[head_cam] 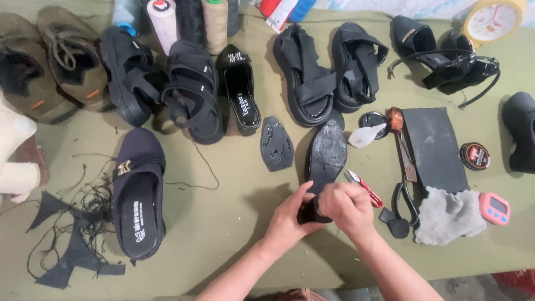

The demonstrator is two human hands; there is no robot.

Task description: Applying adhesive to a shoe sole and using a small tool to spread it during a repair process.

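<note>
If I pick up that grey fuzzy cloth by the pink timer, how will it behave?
The grey cloth looks soft and crumpled, so it would probably droop limply. It seems light for its size. Its fuzzy surface likely grips rather than slips, and it may drag against the pink timer.

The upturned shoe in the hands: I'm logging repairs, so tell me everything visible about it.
The black shoe lies sole up on the olive-green cloth table, toe pointing away from the person. Its dark sole looks scuffed, glossy and uneven, with a thin shiny rim. The left hand and right hand both grip its heel end, hiding that part. A loose black sole piece lies apart, left of it.
</note>
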